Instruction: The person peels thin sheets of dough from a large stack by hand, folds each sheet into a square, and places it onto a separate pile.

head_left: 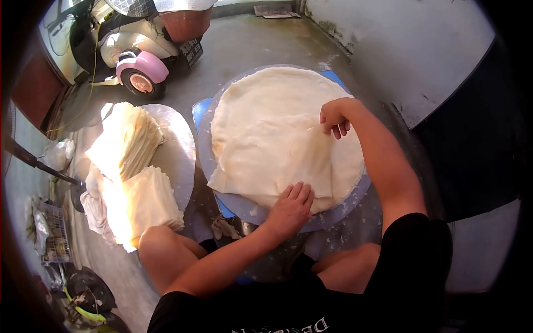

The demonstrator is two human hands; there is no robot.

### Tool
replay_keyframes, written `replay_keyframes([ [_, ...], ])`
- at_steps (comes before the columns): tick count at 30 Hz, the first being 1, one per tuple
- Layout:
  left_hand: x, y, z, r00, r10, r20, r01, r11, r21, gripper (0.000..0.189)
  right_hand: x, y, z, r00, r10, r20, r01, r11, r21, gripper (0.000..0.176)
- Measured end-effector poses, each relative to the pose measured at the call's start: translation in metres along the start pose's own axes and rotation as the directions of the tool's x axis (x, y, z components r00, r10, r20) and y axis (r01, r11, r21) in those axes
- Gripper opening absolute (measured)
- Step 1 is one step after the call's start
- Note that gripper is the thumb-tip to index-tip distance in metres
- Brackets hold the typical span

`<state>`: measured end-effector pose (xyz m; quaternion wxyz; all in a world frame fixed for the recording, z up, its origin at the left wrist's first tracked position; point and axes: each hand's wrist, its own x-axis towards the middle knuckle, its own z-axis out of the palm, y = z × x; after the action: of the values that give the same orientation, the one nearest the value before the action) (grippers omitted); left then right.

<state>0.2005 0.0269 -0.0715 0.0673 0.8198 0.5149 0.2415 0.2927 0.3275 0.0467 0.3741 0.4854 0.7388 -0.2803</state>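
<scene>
A large round stack of thin, pale, dough-like sheets [261, 94] lies on a round board [206, 150] in front of me. Across its near half rests a squarish, slightly wrinkled sheet [266, 158]. My left hand [291, 205] is laid flat, fingers extended, on the near edge of this sheet. Over the right side of the stack, my right hand [336, 117] is bent down at the wrist with its fingers curled, close to the squarish sheet's far right corner. Whether anything is pinched between those fingers is hidden.
To the left, two piles of folded pale sheets [147, 202] sit on another round board [180, 133], beside a cloth [95, 208]. A scooter [139, 72] with a pink fender stands at the back left. A plastic basket [55, 233] is at the far left; a wall [411, 61] runs along the right.
</scene>
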Motion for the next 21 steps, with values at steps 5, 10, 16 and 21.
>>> replay_keyframes([
  [5, -0.002, -0.002, -0.001, 1.000, 0.007, 0.029, -0.006, 1.000, -0.010, 0.062, 0.027, 0.018, 0.031, 0.960, -0.036, -0.278, 0.079, 0.986, 0.144, 0.014],
  [10, -0.006, -0.007, -0.007, 0.999, -0.020, -0.036, 0.015, 0.992, -0.122, 0.058, 0.002, 0.017, 0.087, 0.513, -0.110, -0.851, 0.277, 0.960, 0.043, 0.017],
  [16, -0.042, -0.013, -0.040, 0.883, -0.416, -0.217, 0.306, 0.861, -0.406, 0.028, 0.034, -0.012, 0.185, 0.094, -0.279, -0.956, 0.209, 0.944, -0.255, 0.067],
  [21, -0.101, -0.060, -0.050, 0.436, -0.887, -0.150, 0.575, 0.403, -0.712, 0.035, 0.034, -0.011, 0.190, 0.320, -0.210, -0.924, 0.244, 0.961, -0.134, 0.074],
])
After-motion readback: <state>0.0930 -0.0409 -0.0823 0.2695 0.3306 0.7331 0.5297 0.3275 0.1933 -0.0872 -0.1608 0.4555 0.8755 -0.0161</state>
